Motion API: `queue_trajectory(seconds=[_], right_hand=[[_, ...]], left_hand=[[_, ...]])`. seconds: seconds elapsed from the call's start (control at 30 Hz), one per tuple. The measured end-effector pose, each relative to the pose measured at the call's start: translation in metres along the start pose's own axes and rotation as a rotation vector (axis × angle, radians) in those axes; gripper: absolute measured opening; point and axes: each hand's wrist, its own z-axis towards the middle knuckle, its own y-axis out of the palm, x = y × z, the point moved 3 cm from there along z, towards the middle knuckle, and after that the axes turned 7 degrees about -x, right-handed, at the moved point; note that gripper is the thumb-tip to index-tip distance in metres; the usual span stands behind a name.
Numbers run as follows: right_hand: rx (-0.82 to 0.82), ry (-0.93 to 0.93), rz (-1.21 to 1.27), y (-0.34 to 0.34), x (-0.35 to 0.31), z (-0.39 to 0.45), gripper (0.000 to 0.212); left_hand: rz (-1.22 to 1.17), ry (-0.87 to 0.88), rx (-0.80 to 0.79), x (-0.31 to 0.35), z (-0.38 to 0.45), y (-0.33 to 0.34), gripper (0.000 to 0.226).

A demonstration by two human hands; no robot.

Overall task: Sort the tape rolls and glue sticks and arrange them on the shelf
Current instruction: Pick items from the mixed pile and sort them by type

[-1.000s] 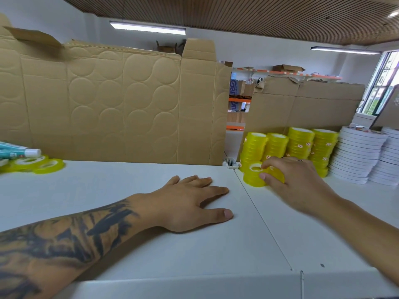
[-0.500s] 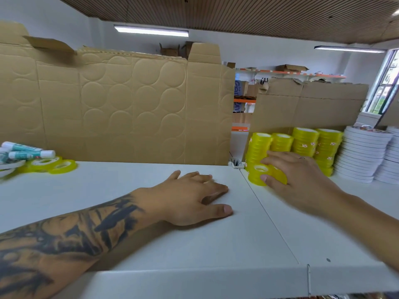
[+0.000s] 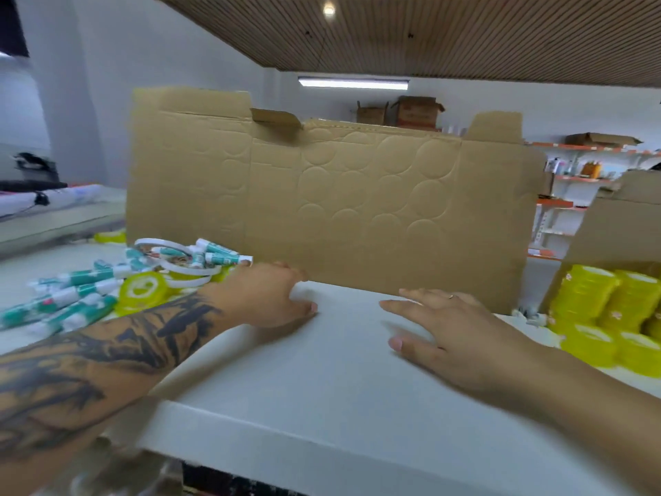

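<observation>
A person stands at a white shelf (image 3: 339, 388), both forearms stretched across its bare middle. The left hand (image 3: 272, 295) lies on the surface with fingers loosely extended, its fingertips just beside an unsorted heap at the left; it holds nothing. The right hand (image 3: 454, 338) hovers or rests flat, right of centre, fingers spread and straight, its grip wide and empty; whether the palm touches the shelf is hard to tell through the motion blur.

The heap at the left mixes teal-and-white glue sticks (image 3: 71, 298), lying at all angles, with thin white tape rolls (image 3: 179, 259) leaning on them and a loose yellow tape roll (image 3: 145, 293) lying flat at the near edge of the pile. Another bit of yellow shows at the far left, beside the cardboard.

At the right end of the shelf, stacked yellow tape rolls (image 3: 586, 302) stand in neat columns, with a couple of single rolls set in front of them.

A tall flattened cardboard sheet (image 3: 339, 209), embossed with circles, stands upright along the far side. Storage racks and boxes fill the room behind.

The job looks partly done: the yellow tape is largely stacked at the right, while the glue sticks, white rolls and stray yellow rolls at the left remain to be separated and lined up.
</observation>
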Motion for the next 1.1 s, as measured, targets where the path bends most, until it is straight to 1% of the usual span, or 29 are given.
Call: queue_trajectory(seconds=[0.1,0.2,0.27,0.37,0.57,0.67,0.77,0.83,0.93,1.0,1.1], right_hand=[[-0.044,-0.042,0.042,0.0,-0.03,0.026,0.063],[-0.068,-0.077,0.093,-0.002,-0.057,0.046,0.061],[-0.07,-0.093,0.13,0.001,-0.07,0.054,0.061],[-0.053,-0.103,0.205,0.011,-0.079,0.058,0.061],[0.0,-0.076,0.259,0.013,-0.074,0.058,0.059],[0.045,-0.084,0.253,0.011,-0.074,0.056,0.058],[0.099,-0.068,0.267,0.002,-0.069,0.051,0.055],[0.149,-0.058,0.315,-0.006,-0.064,0.045,0.052],[0.219,-0.067,0.384,-0.017,-0.053,0.035,0.046],[0.269,-0.093,0.411,-0.022,-0.045,0.026,0.041],[0.323,-0.114,0.447,-0.024,-0.03,0.008,0.035]], left_hand=[[0.038,-0.081,0.032,-0.043,0.01,0.005,0.055],[0.034,-0.084,0.059,-0.065,0.019,0.008,0.038],[0.038,-0.059,0.074,-0.07,0.024,0.011,0.031],[-0.037,-0.015,0.106,-0.069,0.03,0.019,0.022],[-0.116,0.046,0.103,-0.063,0.025,0.013,0.015],[-0.141,0.124,0.129,-0.058,0.015,0.005,0.013],[-0.345,0.168,0.084,-0.053,0.004,0.001,0.011],[-0.45,0.235,0.072,-0.046,-0.002,-0.001,0.011],[-0.554,0.338,0.085,-0.027,-0.011,-0.007,0.018],[-0.577,0.4,0.087,-0.009,-0.018,-0.015,0.026],[-0.634,0.487,0.011,0.023,-0.028,-0.03,0.031]])
